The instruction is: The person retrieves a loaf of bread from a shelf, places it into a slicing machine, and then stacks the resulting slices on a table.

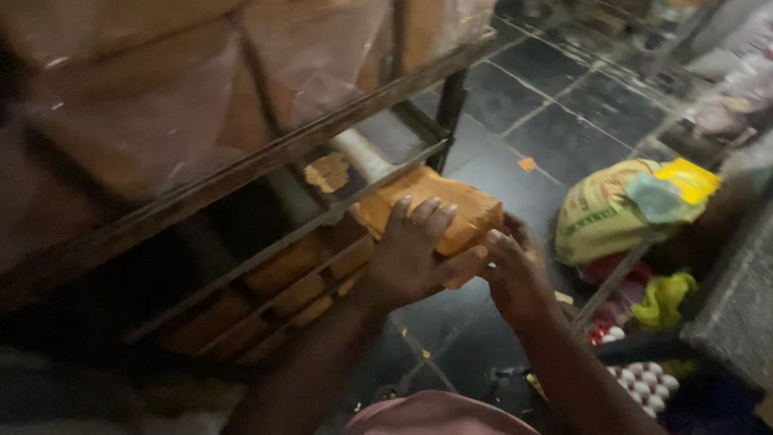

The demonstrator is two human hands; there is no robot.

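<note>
**Both hands on a wrapped loaf at the edge of a metal rack**

Head view: the left hand (pixel 407 258) lies over the near end of a golden-brown rectangular loaf in clear plastic wrap (pixel 435 211). Its fingers (pixel 423 216) are spread across the top of the loaf and curl down onto the crust, while the thumb runs along the loaf's lower edge, so the hand is closed around the bread. The right hand (pixel 515 270) meets the same loaf from the right, its fingers bent around the lower right corner and partly hidden behind it; it too grips the bread. The two hands touch near the loaf's lower right edge.

The loaf sits at the outer edge of a dark metal shelving rack with thin bar rails (pixel 266 157), resting against one rail and sticking out past it toward the floor side. Below it, on a lower level, a row of similar brown loaves (pixel 282 294) lies side by side behind the bars. The upper level holds larger blurred packs of wrapped bread (pixel 161 89).

To the right, on the dark tiled floor (pixel 555 121), stands a yellow woven sack with a yellow and pale blue top (pixel 620 209), well apart from the loaf. Near the lower right edge, a tray of white eggs (pixel 644 383) is partly visible
</note>
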